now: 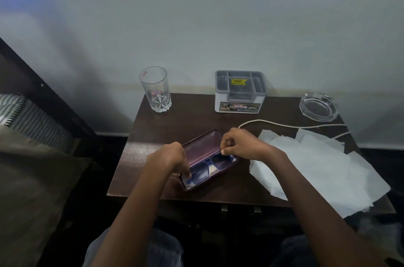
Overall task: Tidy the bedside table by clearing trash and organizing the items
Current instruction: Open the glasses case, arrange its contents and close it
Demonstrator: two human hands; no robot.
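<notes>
Seating a pair of blue-framed spectacles [209, 167] into an open purple spectacle case [201, 146], a person works at the front of a dark bedside worktop [175, 122] beside a bed [32, 179].

At the far left corner stands an empty tumbler [155, 89], well clear of the action. The left hand [168, 157] curls over the case's left end, its fingers bent down onto that end of the frame. The case lies at a slant near the front edge with its lid tipped back. The right hand [240, 143] is at the case's right end, where thumb and forefinger appear to pinch the frame's upper corner, though the exact contact is hard to make out.

Behind it, against the wall, sits a grey desk organiser [240, 91]. A white cable [273, 123] trails across to the right, passing loose sheets of white paper [328, 168] that overhang the front right corner. A glass ashtray [318, 106] sits at the back right.

The spectacles look nearly stowed, but the lid is not yet shut. Closing it over a frame that sits proud could stress a lens or hinge. A hard push could slide the case toward the front edge. The right forearm crosses the edge of the paper, so a careless sweep could drag sheets off the corner.
</notes>
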